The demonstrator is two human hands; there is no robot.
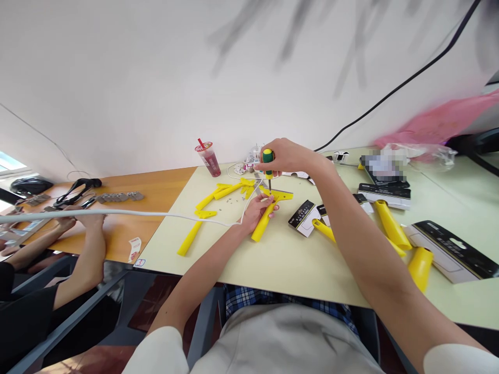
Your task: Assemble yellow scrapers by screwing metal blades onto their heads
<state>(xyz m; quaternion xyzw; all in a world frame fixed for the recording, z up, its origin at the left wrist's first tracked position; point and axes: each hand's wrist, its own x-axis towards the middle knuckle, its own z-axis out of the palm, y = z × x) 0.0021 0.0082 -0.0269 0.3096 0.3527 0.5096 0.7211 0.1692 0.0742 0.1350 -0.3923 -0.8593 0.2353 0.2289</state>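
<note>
My left hand (257,210) is closed around a yellow scraper (263,223), whose wide head points away from me and whose handle points back toward me. My right hand (288,153) grips a screwdriver (268,156) with a green and yellow handle from above. It stands nearly upright, its tip down at the scraper's head by my left fingertips; exact contact is too small to make out. Left of my hands lie several more yellow scrapers (190,238) and tiny metal bits (231,199) that look like screws. A black and white packaging card (304,218) lies to the right.
A drink cup (210,161) with a red straw stands near the wall. A white cable (156,213) crosses the view at left. Yellow handles (392,226) and packages (452,249) lie at right, near a pink plastic bag (432,122). A co-worker's arm (83,249) is at the left table.
</note>
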